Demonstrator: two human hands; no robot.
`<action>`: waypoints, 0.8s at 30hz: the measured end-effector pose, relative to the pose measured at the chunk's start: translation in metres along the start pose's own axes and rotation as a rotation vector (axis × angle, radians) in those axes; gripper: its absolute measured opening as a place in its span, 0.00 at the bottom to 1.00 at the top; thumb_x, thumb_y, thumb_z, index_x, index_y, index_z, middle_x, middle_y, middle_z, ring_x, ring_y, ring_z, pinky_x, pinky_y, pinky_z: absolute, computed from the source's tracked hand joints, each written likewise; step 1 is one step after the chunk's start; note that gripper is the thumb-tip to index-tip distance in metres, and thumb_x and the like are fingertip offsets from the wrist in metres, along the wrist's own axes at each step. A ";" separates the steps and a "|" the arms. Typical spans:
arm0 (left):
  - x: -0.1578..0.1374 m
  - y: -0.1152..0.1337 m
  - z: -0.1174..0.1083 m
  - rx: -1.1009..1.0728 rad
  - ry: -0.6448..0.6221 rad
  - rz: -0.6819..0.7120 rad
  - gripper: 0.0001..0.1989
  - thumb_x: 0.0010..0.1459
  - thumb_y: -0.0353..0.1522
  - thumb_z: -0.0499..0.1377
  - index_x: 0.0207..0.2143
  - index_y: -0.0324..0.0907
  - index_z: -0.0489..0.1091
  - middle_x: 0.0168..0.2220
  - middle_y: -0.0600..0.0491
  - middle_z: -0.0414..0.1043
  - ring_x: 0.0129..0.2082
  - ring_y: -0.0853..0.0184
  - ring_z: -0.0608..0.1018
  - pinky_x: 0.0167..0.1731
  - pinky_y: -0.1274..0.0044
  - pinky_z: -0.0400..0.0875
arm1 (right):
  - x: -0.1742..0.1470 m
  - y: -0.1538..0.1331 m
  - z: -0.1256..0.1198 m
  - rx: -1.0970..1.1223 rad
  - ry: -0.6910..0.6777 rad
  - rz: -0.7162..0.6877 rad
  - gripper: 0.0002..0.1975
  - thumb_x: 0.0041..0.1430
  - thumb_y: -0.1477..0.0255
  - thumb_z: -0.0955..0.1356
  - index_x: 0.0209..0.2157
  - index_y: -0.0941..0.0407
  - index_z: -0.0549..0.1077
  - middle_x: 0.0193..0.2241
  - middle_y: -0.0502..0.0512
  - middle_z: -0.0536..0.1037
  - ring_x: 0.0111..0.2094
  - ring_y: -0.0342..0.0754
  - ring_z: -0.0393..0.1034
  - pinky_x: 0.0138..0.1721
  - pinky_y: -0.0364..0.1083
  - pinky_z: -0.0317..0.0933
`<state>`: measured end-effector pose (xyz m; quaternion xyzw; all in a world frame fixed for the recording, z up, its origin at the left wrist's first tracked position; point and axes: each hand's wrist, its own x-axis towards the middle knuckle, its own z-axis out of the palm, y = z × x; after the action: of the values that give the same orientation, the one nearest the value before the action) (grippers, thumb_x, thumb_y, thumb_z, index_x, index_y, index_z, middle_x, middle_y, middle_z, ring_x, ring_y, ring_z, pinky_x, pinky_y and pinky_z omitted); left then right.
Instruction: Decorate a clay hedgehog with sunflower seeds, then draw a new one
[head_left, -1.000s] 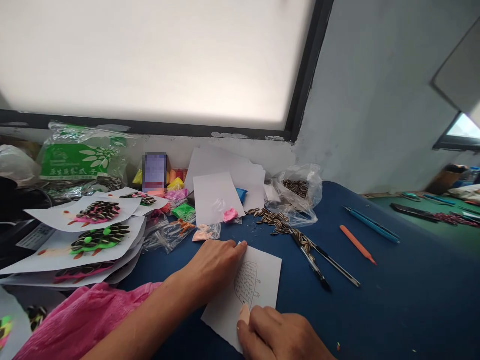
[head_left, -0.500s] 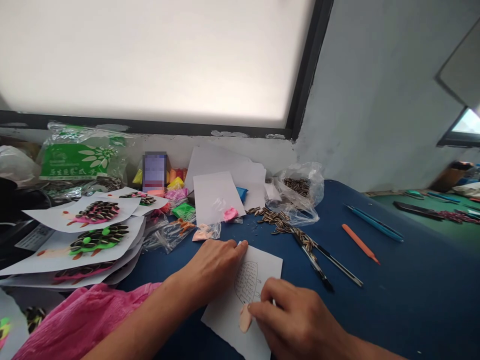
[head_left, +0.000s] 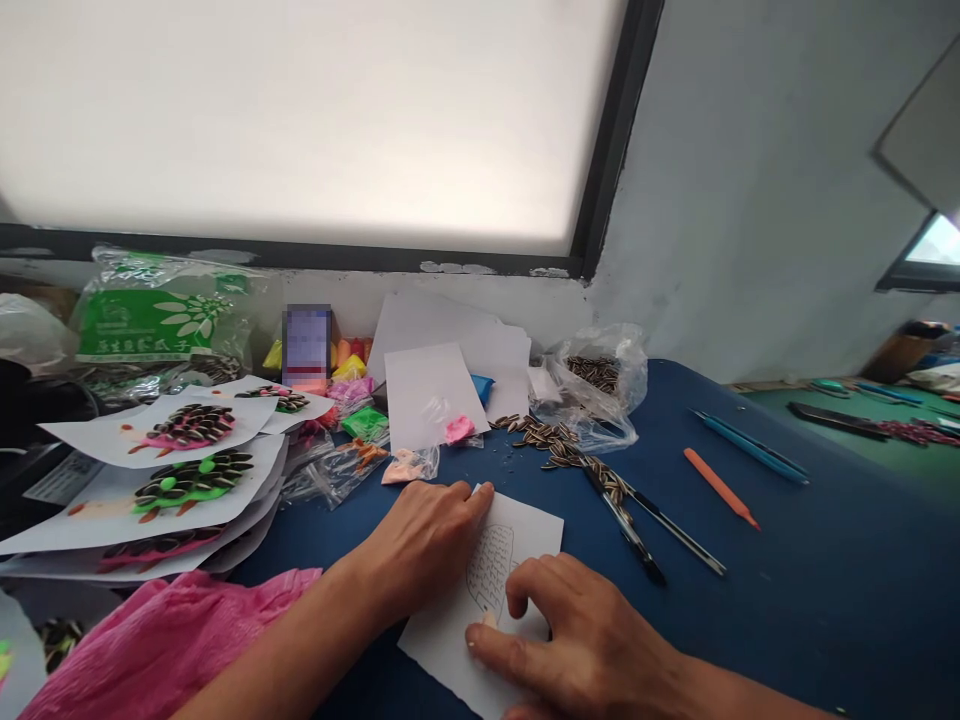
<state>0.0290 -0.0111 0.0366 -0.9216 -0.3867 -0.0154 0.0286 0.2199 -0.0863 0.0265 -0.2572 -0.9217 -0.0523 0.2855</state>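
Note:
A white sheet of paper (head_left: 525, 522) with a pen-drawn hedgehog (head_left: 491, 565) lies tilted on the blue table. My left hand (head_left: 435, 535) holds the sheet at its upper left edge, fingers bent and close together. Over the lower part of the sheet is my right hand (head_left: 577, 630), its thumb pressing a flat piece of peach clay (head_left: 489, 619) at the drawing's head end. The index finger is curled up, apart from the thumb, with nothing between them. Most of the peach piece is hidden under the thumb.
Finished seed hedgehog pictures (head_left: 195, 480) are stacked left, beside a pink cloth (head_left: 172, 640). Bags of coloured clay (head_left: 367, 420) and a phone (head_left: 307, 345) stand behind. Sunflower seeds (head_left: 551, 440), two pens (head_left: 679, 535), an orange clay tool (head_left: 720, 487) and blue tweezers (head_left: 750, 447) lie right.
My right thumb has moved down-left onto the peach clay, covering most of it. The index finger has lifted away from the thumb. My left hand stays in place.

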 end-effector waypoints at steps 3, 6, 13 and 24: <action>0.000 0.000 -0.001 0.002 -0.004 0.003 0.14 0.64 0.23 0.50 0.51 0.38 0.66 0.32 0.49 0.73 0.27 0.58 0.78 0.24 0.72 0.68 | 0.000 0.000 0.004 -0.031 0.011 0.015 0.33 0.72 0.54 0.47 0.40 0.54 0.76 0.31 0.57 0.72 0.27 0.48 0.63 0.31 0.46 0.60; 0.000 0.001 -0.001 0.005 -0.008 0.009 0.14 0.64 0.23 0.50 0.51 0.37 0.66 0.31 0.50 0.73 0.27 0.59 0.78 0.24 0.72 0.68 | -0.002 0.000 0.005 -0.073 0.047 0.014 0.31 0.72 0.56 0.48 0.39 0.55 0.76 0.29 0.56 0.71 0.26 0.47 0.61 0.29 0.46 0.58; 0.001 0.000 -0.001 0.010 -0.013 0.012 0.18 0.63 0.22 0.50 0.54 0.36 0.65 0.32 0.49 0.73 0.28 0.58 0.79 0.24 0.71 0.69 | -0.003 0.001 0.004 -0.116 0.070 0.009 0.31 0.73 0.58 0.48 0.38 0.56 0.76 0.27 0.55 0.71 0.25 0.47 0.59 0.28 0.46 0.53; -0.001 0.002 -0.003 0.011 -0.014 0.009 0.18 0.62 0.22 0.51 0.54 0.35 0.65 0.32 0.48 0.74 0.28 0.57 0.79 0.25 0.70 0.71 | 0.000 -0.001 0.000 -0.111 0.003 0.073 0.25 0.72 0.59 0.54 0.40 0.56 0.76 0.29 0.56 0.71 0.26 0.48 0.58 0.30 0.47 0.53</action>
<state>0.0299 -0.0138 0.0390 -0.9233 -0.3827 -0.0066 0.0311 0.2194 -0.0876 0.0268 -0.3059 -0.9070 -0.0932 0.2740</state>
